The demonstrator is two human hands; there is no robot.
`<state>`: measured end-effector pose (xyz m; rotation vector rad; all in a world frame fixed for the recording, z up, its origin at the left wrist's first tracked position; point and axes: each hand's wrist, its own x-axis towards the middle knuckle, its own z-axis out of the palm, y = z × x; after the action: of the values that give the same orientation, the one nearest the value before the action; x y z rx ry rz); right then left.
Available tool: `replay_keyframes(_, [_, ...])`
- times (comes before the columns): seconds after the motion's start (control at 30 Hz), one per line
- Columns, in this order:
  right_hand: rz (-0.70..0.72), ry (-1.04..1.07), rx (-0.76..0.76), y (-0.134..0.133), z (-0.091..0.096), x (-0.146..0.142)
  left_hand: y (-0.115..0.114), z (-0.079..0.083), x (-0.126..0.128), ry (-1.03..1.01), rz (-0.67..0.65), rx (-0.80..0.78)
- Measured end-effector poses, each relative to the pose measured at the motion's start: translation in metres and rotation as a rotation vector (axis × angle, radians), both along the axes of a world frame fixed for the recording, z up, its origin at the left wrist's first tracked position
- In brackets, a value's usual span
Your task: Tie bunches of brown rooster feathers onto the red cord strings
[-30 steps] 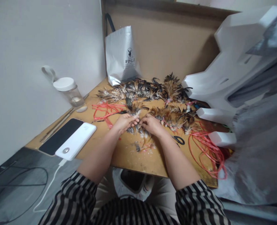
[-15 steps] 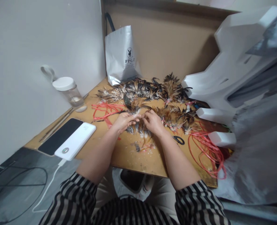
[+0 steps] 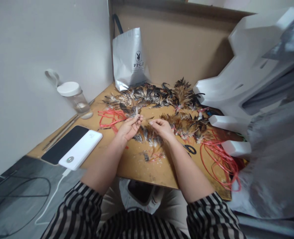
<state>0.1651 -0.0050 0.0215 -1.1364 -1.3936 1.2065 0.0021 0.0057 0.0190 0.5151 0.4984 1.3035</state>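
Note:
My left hand (image 3: 130, 127) is closed in a pinch on the pale quill ends of a small bunch of feathers (image 3: 131, 109), whose brown and dark tips fan out away from me. Just to its right, my right hand (image 3: 161, 127) has thumb and forefinger pressed together. A thin dark-tipped feather (image 3: 149, 118) shows in the gap between the hands; which hand it belongs to I cannot tell. Beneath and between my hands lies a loose pile of grey-brown feathers (image 3: 149, 134). Tied brown feather bunches (image 3: 189, 124) lie right of my right hand.
A long row of feathers (image 3: 147, 94) runs along the back, before a silver bag (image 3: 128, 59). Red plastic strings (image 3: 112, 117) lie left, more red strings (image 3: 220, 162) right. Black-handled scissors (image 3: 190, 149), a phone (image 3: 64, 144), a white power bank (image 3: 81, 149) and a bottle (image 3: 74, 99) are around.
My hands have drawn apart from touching. The feather bunch in my left hand has shifted left and tilted lower, and my right hand has pulled slightly away.

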Motion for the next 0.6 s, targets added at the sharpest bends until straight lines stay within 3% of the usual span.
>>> replay_keyframes(0.13, [0.113, 0.275, -0.181, 0.0, -0.006, -0.01, -0.001, -0.002, 0.002, -0.048, -0.037, -0.055])
replay_keyframes(0.27, [0.023, 0.385, -0.152, 0.001, -0.01, -0.015, -0.003, -0.005, 0.006, -0.028, -0.102, -0.03])
replay_keyframes(0.43, [-0.088, 0.266, -0.053, 0.003, -0.009, -0.01, -0.002, -0.011, 0.006, 0.159, -0.132, 0.054])
replay_keyframes(0.6, [-0.112, 0.136, 0.043, 0.004, -0.003, 0.001, -0.001, -0.016, 0.006, 0.436, -0.121, 0.087])
